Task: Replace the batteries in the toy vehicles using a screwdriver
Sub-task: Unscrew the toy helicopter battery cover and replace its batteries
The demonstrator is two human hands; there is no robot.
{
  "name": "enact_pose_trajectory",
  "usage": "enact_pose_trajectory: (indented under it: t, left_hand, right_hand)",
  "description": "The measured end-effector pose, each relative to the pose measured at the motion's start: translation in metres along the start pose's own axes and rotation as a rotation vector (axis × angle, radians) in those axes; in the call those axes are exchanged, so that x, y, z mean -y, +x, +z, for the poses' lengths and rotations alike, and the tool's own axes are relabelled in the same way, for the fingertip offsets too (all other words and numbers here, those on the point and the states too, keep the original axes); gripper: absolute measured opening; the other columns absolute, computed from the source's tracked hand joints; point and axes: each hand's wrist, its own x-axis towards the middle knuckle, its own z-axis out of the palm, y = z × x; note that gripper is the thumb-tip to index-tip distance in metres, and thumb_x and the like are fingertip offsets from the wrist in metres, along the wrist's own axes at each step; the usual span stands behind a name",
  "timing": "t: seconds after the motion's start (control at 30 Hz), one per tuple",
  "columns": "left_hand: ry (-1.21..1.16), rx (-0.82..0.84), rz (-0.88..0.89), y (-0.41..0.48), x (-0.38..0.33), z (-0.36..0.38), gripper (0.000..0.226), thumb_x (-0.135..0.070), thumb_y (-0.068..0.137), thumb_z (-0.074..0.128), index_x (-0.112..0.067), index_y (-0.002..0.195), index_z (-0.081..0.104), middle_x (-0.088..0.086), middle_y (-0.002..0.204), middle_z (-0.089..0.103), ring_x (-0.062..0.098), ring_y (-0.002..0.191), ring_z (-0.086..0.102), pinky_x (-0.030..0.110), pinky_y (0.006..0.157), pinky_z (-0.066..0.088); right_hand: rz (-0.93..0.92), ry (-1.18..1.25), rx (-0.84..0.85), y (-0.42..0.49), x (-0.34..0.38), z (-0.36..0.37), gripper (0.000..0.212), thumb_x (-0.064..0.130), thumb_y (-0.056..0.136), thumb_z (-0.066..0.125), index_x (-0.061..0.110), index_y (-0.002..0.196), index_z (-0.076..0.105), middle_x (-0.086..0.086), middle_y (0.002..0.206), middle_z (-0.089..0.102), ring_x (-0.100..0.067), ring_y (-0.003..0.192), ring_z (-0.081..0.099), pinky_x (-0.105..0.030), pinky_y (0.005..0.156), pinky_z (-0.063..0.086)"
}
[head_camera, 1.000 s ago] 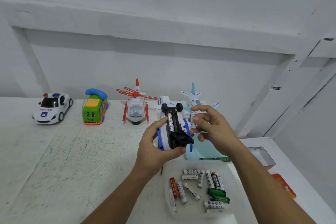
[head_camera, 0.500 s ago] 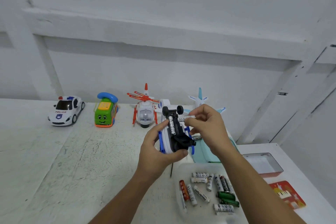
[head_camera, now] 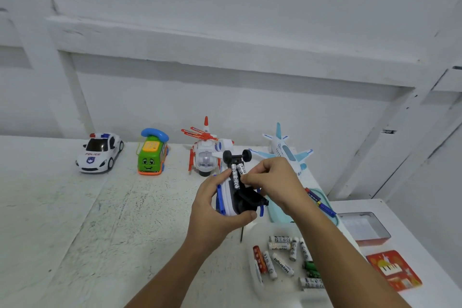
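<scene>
- Nearest, a clear plastic tray [head_camera: 257, 280] on the white desk [head_camera: 125, 232] holds loose AA batteries [head_camera: 282, 262] in white, red and green. Which are spent and which are fresh cannot be told.
- Just beyond it a thin dark rod [head_camera: 241, 234] shows below the hands. It may be the screwdriver, but too little shows to be sure.
- The left hand [head_camera: 215, 210] wraps its fingers round an upturned white-and-blue toy vehicle [head_camera: 226, 197], held above the desk with its black underside and wheels facing up and the battery bay uncovered.
- The right hand [head_camera: 272, 182] has its fingers curled, pinching a white AA battery [head_camera: 242, 169] into the bay, right beside a seated battery [head_camera: 235, 179].
- By the look of it this toy is mid-refill: the cover is off and loading is underway. Pressing this cell home, refitting the cover and driving its screw remain.
- To the right sit a teal tray [head_camera: 332, 210] and an open red tin [head_camera: 362, 235].
- Farthest, a white police car [head_camera: 100, 152], a green bus toy [head_camera: 151, 155], a red-and-white helicopter [head_camera: 205, 155] and a pale blue plane [head_camera: 285, 152] stand upright by the wall. Nothing shows whether they are finished.
</scene>
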Motion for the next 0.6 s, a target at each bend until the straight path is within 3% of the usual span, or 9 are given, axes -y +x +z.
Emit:
enact_pose_trajectory:
  t: [0.07,0.2,0.37,0.5,0.6]
  left_hand:
    - [0.032,-0.002,0.008,-0.001,0.0,-0.001,0.088,-0.025,0.051,0.094,-0.068,0.112,0.049,-0.03,0.12,0.051,-0.005,0.115,0.052,0.023,0.093,0.05]
    - [0.056,-0.011,0.031,-0.002,0.001,-0.005,0.087,-0.02,0.053,0.094,-0.062,0.115,0.049,-0.036,0.116,0.048,-0.011,0.113,0.049,0.011,0.084,0.045]
    - [0.114,-0.008,0.072,0.0,-0.001,-0.009,0.089,-0.022,0.053,0.094,-0.059,0.118,0.046,-0.029,0.121,0.047,-0.011,0.115,0.046,0.003,0.082,0.043]
    - [0.101,-0.01,0.069,-0.002,0.0,-0.01,0.089,-0.025,0.052,0.094,-0.06,0.119,0.047,-0.027,0.124,0.047,-0.008,0.118,0.046,0.009,0.086,0.046]
    - [0.068,0.001,0.059,-0.003,0.0,-0.012,0.087,-0.023,0.052,0.093,-0.055,0.12,0.049,-0.026,0.123,0.049,-0.006,0.117,0.048,0.008,0.08,0.048]
  right_hand:
    - [0.021,-0.045,0.019,0.0,0.004,0.002,0.014,0.012,0.075,0.076,0.0,0.074,0.07,-0.012,0.07,0.07,-0.02,0.064,0.064,-0.038,0.064,0.056]
    - [0.058,-0.136,0.071,0.001,0.011,0.005,0.022,0.016,0.078,0.071,-0.006,0.077,0.068,-0.009,0.063,0.061,-0.018,0.062,0.058,-0.037,0.063,0.053]
    - [0.073,-0.225,0.1,0.003,0.017,0.002,0.024,0.019,0.079,0.069,0.007,0.06,0.061,-0.012,0.063,0.059,-0.024,0.065,0.062,-0.049,0.073,0.058]
    - [0.083,-0.186,0.105,0.003,0.02,0.005,0.022,0.015,0.078,0.072,0.006,0.064,0.059,-0.012,0.063,0.058,-0.024,0.062,0.059,-0.039,0.059,0.053]
    - [0.106,-0.133,0.136,0.003,0.021,0.002,0.022,0.015,0.08,0.077,0.007,0.067,0.061,-0.005,0.059,0.062,-0.019,0.056,0.06,-0.028,0.054,0.049]
